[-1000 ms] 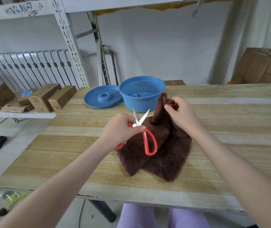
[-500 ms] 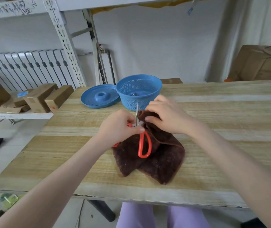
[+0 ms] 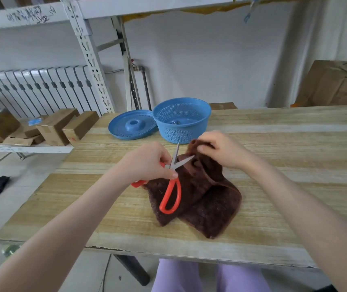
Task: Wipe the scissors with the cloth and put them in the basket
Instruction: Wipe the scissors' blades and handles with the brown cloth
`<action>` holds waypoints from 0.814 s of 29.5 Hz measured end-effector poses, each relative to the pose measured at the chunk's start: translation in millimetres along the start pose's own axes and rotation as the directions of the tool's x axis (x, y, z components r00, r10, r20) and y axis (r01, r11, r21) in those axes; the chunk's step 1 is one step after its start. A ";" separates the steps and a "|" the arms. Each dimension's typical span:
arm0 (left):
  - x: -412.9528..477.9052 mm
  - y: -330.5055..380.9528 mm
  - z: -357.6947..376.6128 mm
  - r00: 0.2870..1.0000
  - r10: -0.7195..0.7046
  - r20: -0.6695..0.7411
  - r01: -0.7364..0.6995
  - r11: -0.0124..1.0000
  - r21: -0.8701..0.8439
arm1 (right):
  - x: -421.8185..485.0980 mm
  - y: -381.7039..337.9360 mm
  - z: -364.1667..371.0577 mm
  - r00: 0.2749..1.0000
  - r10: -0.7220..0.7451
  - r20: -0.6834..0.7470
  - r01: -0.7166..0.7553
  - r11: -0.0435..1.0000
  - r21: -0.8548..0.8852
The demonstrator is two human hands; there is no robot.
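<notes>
Scissors point(image 3: 173, 178), pinched in our left hand point(image 3: 147, 163), gape toward the basket point(image 3: 182, 119); our right hand point(image 3: 224, 149), bunching the cloth point(image 3: 200, 192), risks bare blade tips.

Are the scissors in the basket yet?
No, the scissors are in the left hand over the cloth, short of the basket.

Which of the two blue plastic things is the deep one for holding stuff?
The blue basket, right of the pair: tall perforated walls, open top. The blue lid beside it lies flat with a centre knob.
</notes>
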State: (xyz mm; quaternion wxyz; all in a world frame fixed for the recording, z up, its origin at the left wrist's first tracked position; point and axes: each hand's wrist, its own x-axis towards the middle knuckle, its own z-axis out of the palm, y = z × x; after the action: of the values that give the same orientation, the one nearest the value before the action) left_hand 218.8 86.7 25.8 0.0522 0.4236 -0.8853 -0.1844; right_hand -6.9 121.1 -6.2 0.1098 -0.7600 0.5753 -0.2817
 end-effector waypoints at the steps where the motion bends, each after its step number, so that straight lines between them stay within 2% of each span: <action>1: -2.1 -2.8 -1.0 1.000 -0.011 0.026 0.010 1.000 0.020 | 0.2 4.7 -5.0 0.993 0.086 -0.079 -0.082 0.995 0.054; 2: -4.0 -5.7 -0.8 0.999 -0.021 0.048 0.019 0.999 0.035 | 0.1 5.8 -8.8 0.976 0.149 -0.160 -0.127 0.982 0.140; 3: -4.6 -7.1 0.3 0.997 -0.026 0.067 0.023 0.999 0.043 | -0.8 2.9 -11.6 0.962 0.142 -0.231 -0.095 0.974 0.205; 5: -4.3 -5.0 3.2 0.995 -0.021 0.100 0.013 0.997 0.074 | -0.7 -12.9 -9.5 0.959 -0.060 -0.276 0.100 0.986 0.136; 7: -1.6 2.8 6.1 0.989 0.015 0.150 -0.031 0.994 0.103 | -2.9 -27.7 3.1 0.955 -0.261 -0.139 0.253 0.965 -0.070; 9: 0.6 8.8 7.4 0.980 0.054 0.191 -0.078 0.990 0.121 | -5.3 -32.3 11.3 0.930 -0.367 0.031 0.363 0.898 -0.248; 12: -0.8 10.9 5.8 0.981 0.074 0.177 -0.106 0.978 0.178 | -5.6 -30.2 11.5 0.895 -0.435 0.097 0.443 0.840 -0.314; 17: -3.7 9.8 3.0 0.980 0.083 0.178 -0.116 0.975 0.188 | -4.6 -28.1 14.3 0.903 -0.405 0.142 0.427 0.879 -0.210; 21: -1.0 9.7 -4.4 0.964 0.076 0.255 -0.095 0.993 0.065 | -3.7 -21.3 13.0 0.930 -0.343 0.129 0.352 0.934 -0.055; 24: 0.7 7.2 -7.1 0.958 0.078 0.275 -0.088 0.996 0.022 | -3.5 -14.4 14.8 0.940 -0.311 0.138 0.314 0.949 -0.005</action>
State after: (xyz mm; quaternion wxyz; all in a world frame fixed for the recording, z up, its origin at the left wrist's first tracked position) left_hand 214.9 88.3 35.1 -0.0703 0.3574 -0.9041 -0.2237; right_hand 12.5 126.6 -12.3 0.0925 -0.8604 0.4424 -0.2354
